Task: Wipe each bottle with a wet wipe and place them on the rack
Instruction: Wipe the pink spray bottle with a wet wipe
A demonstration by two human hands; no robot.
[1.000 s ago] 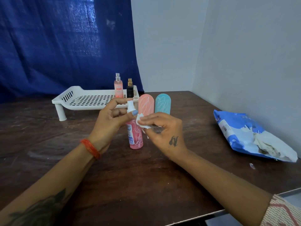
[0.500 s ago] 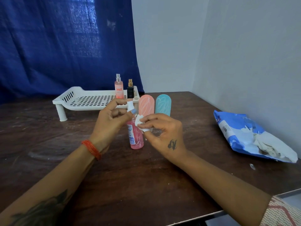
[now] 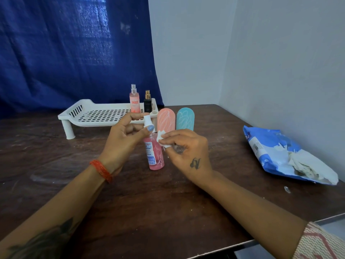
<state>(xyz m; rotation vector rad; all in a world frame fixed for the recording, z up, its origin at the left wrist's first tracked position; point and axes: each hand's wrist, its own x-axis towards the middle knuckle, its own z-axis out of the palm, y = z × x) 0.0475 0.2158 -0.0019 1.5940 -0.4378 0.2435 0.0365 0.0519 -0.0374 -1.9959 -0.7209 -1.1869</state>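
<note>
Mid-table, the left hand pinches the white spray top of a pink bottle standing upright. The right hand pinches a wet wipe against its shoulder. On the rack's right end stands a bottle labelled "ENGAGE".

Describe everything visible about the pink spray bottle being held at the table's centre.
The translucent pink plastic spray bottle stands upright on the dark wooden table, with a white nozzle and a white printed label. The left hand pinches its nozzle; the right hand presses a white wet wipe against its shoulder.
</note>
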